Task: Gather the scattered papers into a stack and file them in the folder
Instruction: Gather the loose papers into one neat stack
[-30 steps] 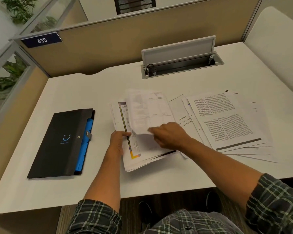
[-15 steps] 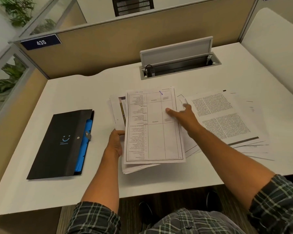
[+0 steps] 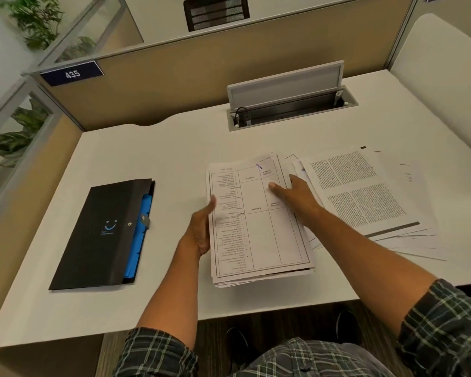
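White printed stack (image 3: 259, 227) lies squared between your hands: left hand (image 3: 201, 227) flat against its edge, right hand (image 3: 297, 195) fingers straight on top.

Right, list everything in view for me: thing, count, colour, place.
folder: one, black with blue dividers showing at its edge, lying closed on the left of the desk
stack of papers: one, white with a printed table on top, desk centre
scattered papers: several, white with dense black text, fanned out right of the stack
desk: one, white
cable tray: one, grey, lid up, back of the desk
number plate: one, dark blue, reads 435, on the partition
plants: two, green, behind the glass on the left
left hand: fingers straight against the stack's left edge
right hand: thumb on top of the stack at its right edge, fingers hidden
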A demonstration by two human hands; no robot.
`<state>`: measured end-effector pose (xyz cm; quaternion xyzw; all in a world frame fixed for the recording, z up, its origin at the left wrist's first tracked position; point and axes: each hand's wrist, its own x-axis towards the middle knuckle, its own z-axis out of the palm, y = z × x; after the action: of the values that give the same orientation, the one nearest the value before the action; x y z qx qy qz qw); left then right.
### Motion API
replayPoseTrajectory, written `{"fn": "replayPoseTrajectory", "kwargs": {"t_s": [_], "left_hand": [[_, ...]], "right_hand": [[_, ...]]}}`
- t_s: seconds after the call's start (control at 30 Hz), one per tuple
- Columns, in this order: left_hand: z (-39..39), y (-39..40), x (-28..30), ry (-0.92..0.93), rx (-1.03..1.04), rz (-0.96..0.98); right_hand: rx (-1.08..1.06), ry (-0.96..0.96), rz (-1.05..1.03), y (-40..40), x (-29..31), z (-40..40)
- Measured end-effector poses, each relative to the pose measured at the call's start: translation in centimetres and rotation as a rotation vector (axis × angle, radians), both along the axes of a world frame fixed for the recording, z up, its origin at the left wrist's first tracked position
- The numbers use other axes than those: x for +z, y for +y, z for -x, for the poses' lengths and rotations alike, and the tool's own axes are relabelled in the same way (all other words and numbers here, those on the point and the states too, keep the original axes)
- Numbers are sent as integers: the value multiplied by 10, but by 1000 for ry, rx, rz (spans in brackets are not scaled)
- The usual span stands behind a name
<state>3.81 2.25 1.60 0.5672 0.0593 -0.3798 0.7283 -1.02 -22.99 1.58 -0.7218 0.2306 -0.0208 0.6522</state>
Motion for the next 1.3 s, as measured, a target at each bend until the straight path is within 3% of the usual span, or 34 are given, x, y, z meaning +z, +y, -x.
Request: {"fn": "replayPoseTrajectory", "kwargs": {"t_s": [0.1, 0.2, 0.33, 0.43, 0.8, 1.07, 1.2, 1.3], "left_hand": [[-5, 4, -10, -57, 29, -192], [-9, 13, -18, -73, 109, -225], [-16, 31, -24, -101, 192, -270], [-19, 42, -30, -85, 232, -295], [-20, 54, -42, -48, 285, -274], [-18, 51, -40, -51, 309, -248], [-15, 48, -40, -61, 315, -243], [-13, 41, -38, -66, 313, -247]], "right_hand": [[70, 71, 122, 7, 3, 0], [106, 82, 461, 4, -10, 6], [468, 376, 1019, -3, -30, 19], [601, 425, 1174, 6, -39, 29], [563, 395, 1335, 25, -35, 17], [605, 305, 1326, 19, -27, 15], [427, 288, 1188, 15, -14, 14], [309, 140, 1149, 20, -2, 11]]}}
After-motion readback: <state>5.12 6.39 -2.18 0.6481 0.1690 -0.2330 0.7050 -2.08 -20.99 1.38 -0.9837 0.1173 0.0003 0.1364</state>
